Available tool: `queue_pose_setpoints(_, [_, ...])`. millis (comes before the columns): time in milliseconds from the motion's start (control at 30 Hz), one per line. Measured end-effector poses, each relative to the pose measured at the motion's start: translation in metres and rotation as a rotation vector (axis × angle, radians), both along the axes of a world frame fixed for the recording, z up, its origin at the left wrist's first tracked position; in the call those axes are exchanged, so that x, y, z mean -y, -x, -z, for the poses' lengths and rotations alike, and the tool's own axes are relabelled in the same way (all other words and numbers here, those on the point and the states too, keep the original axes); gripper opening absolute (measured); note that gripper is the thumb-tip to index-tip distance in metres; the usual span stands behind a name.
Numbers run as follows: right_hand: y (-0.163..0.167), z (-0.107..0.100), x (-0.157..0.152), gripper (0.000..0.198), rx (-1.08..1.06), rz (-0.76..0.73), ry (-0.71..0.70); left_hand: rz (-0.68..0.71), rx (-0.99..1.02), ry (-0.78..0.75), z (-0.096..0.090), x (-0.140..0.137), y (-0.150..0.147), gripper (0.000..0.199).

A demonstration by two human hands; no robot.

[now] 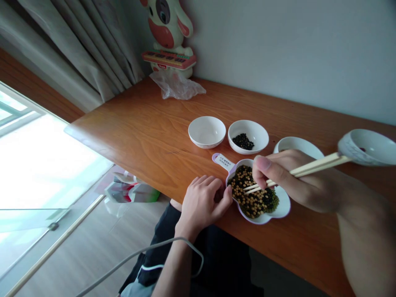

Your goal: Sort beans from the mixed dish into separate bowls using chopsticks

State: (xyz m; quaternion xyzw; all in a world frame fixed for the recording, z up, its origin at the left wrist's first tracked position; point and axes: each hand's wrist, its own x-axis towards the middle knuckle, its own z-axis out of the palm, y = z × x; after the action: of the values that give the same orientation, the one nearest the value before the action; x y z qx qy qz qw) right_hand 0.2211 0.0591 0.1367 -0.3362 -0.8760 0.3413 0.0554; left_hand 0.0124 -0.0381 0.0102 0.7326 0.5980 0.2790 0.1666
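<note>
My right hand (287,175) is closed round a pair of pale wooden chopsticks (315,166). Their tips reach into a white, flower-shaped dish (283,206) with a purple rim and a short labelled handle. Yellowish beans (246,198) lie mixed with dark and green beans inside it; my right hand hides part of its far side. At the dish's left rim, my left hand (202,202) rests on the table edge with fingers curled, thumb and forefinger against the rim. Behind the dish, one white bowl (206,131) looks empty and another bowl (256,138) holds black beans (243,141).
Two more white bowls stand to the right: one bowl (298,144) partly behind my hand, another bowl (375,146) with a few reddish bits. A cow toy with a keyboard (169,60) and a clear plastic bag (179,86) occupy the far corner. A grey cable (130,258) crosses my left forearm.
</note>
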Motion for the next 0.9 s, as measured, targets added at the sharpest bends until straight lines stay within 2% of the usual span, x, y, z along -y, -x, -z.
queue_pose_setpoints(233, [0.0026, -0.0031, 0.0014, 0.051, 0.004, -0.037, -0.059, 0.002, -0.006, -0.013, -0.0002, 0.0003, -0.0002, 0.035])
queue_pose_setpoints(433, [0.0020, -0.0017, 0.0008, 0.045, -0.065, -0.034, -0.053, 0.005, -0.003, -0.014, 0.0006, -0.0007, -0.0008, 0.036])
queue_pose_setpoints(667, [0.0005, -0.0037, 0.0024, 0.052, -0.055, 0.002, 0.006, -0.001, -0.013, -0.004, -0.0002, -0.0004, -0.0011, 0.036])
queue_pose_setpoints(800, [-0.0026, -0.0010, 0.0014, 0.054, -0.075, -0.047, -0.015, -0.003, -0.025, -0.001, -0.0018, -0.0005, -0.0011, 0.036])
queue_pose_setpoints(900, [-0.0039, 0.0038, 0.0005, 0.055, -0.057, -0.025, -0.033, -0.003, -0.035, -0.006, -0.0024, -0.0006, -0.0012, 0.037])
